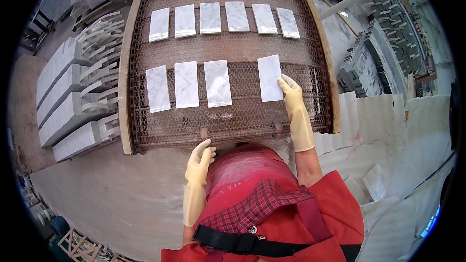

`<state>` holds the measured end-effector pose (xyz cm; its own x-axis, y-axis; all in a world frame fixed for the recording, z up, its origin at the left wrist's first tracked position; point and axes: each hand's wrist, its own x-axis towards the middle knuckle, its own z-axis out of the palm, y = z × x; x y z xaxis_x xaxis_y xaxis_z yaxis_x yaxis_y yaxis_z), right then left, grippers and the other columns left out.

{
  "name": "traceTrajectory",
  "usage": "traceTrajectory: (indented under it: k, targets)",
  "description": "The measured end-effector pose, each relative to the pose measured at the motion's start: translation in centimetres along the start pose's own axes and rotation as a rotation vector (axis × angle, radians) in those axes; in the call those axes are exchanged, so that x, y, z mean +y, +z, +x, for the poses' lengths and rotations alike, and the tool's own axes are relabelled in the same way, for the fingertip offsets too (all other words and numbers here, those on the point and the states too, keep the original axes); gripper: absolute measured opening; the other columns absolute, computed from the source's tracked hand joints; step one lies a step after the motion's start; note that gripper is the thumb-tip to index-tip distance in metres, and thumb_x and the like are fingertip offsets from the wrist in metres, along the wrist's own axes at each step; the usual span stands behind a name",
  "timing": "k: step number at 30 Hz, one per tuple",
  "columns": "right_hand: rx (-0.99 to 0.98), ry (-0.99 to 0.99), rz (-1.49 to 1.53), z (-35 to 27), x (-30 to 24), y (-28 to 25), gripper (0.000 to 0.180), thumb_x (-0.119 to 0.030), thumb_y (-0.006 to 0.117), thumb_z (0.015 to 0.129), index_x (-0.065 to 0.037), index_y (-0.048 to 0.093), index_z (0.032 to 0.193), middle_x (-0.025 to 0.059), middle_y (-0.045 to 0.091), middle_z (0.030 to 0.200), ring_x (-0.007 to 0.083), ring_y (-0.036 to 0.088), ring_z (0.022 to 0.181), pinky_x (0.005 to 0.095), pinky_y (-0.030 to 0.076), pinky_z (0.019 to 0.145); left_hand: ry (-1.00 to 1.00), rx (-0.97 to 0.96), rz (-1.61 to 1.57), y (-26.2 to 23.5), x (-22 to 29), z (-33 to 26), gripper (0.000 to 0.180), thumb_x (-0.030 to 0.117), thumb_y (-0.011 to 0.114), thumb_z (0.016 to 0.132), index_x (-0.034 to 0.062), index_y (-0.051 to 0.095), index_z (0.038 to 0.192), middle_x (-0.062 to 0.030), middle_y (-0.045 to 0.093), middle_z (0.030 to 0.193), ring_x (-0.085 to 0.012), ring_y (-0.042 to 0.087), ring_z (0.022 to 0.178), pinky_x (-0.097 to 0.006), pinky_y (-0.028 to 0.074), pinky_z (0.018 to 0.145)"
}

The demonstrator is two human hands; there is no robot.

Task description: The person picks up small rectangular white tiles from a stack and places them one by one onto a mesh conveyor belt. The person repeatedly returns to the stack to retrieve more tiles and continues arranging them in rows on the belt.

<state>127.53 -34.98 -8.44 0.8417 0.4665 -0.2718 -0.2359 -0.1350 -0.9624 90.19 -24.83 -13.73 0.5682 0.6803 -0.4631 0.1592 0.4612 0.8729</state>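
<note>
A white marble tile (270, 78) stands apart at the right of the nearest row on a wire-mesh conveyor belt (194, 123). My right hand (291, 87), in a pale yellow rubber glove, grips this tile by its right edge, the thumb on top. Three grey-veined marble tiles lie to its left: one in the middle (218, 83), another beside it (187, 84) and one at the far left (158, 89). My left hand (200, 155), gloved alike, hovers by the belt's near end with fingers loosely bent and apart, holding nothing.
Several more tiles (210, 18) lie in two rows farther up the belt. Wooden side rails (124, 92) border it. Stacked pale slabs (73, 97) with curved strips stand at left. Grey tile stacks (366, 63) and a pale pipe (352, 0) are at right, above wrinkled sheeting (388, 140).
</note>
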Motion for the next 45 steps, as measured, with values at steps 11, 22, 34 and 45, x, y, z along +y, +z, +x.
traceTrajectory:
  k: [11,22,34,45]
  targets:
    - [0.078,-0.578,-1.037,-1.8,0.0,10.2,0.069,-0.031,0.080,0.092,-0.007,0.056,0.152,0.0170,0.064,0.142,0.0321,0.062,0.130,0.0461,0.048,0.112,0.004,0.008,-0.027,-1.4,0.1,-0.7,0.042,0.021,0.062,0.109,0.0038,0.060,0.147,-0.0193,0.073,0.129,-0.0255,0.072,0.114,-0.038,0.058,0.100]
    - [0.109,-1.032,-1.126,0.3,2.4,13.3,0.074,-0.018,0.081,0.083,-0.009,0.057,0.152,0.0195,0.067,0.139,0.0386,0.061,0.131,0.0496,0.049,0.110,0.006,0.138,-0.041,-5.8,-1.6,-4.4,0.041,0.023,0.063,0.108,0.0064,0.063,0.146,-0.0147,0.075,0.125,-0.0218,0.071,0.111,-0.035,0.057,0.097]
    - [-0.106,-1.003,-0.835,-5.1,1.0,21.3,0.046,-0.013,0.070,0.102,0.003,0.062,0.145,0.0223,0.069,0.140,0.0358,0.064,0.132,0.0440,0.046,0.114,-0.038,0.394,-0.019,-14.6,-0.5,-9.1,0.042,0.036,0.064,0.105,0.0189,0.068,0.143,-0.0089,0.078,0.123,-0.0194,0.073,0.111,-0.034,0.057,0.096]
    - [-0.825,-1.291,-0.535,-20.7,2.1,46.9,0.045,-0.007,0.073,0.098,-0.005,0.066,0.143,0.0147,0.070,0.140,0.0308,0.064,0.133,0.0418,0.048,0.114,0.078,0.810,-0.402,-25.4,-6.5,-13.5,0.041,0.027,0.065,0.107,0.0122,0.066,0.144,-0.0101,0.077,0.122,-0.0166,0.071,0.109,-0.031,0.055,0.092]
